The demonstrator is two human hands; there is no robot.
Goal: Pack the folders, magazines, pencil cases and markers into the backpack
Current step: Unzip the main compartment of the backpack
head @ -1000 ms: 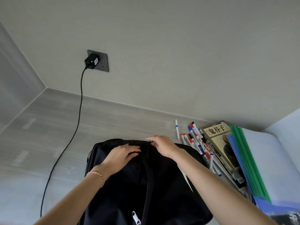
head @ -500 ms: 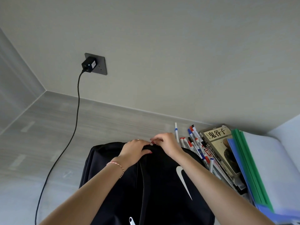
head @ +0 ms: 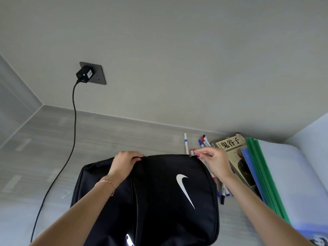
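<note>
A black backpack point(head: 159, 196) with a white swoosh lies on the grey floor in front of me. My left hand point(head: 124, 162) grips the fabric at the bag's top edge. My right hand point(head: 214, 160) pinches the small zipper pull at the top right corner of the bag. Several markers point(head: 204, 142) lie on the floor just right of the bag, partly behind my right hand. Further right a magazine point(head: 230, 148) with large black characters lies under blue and green folders point(head: 260, 174). No pencil case is in view.
A black charger point(head: 84, 74) sits in a wall socket, and its cable point(head: 70, 153) runs down across the floor left of the bag. A pale blue-white surface point(head: 301, 174) lies at the far right. The wall stands close behind the bag.
My right hand has slid to the right along the bag's top edge, holding the zipper pull. My left hand stays gripping the top near the middle.
</note>
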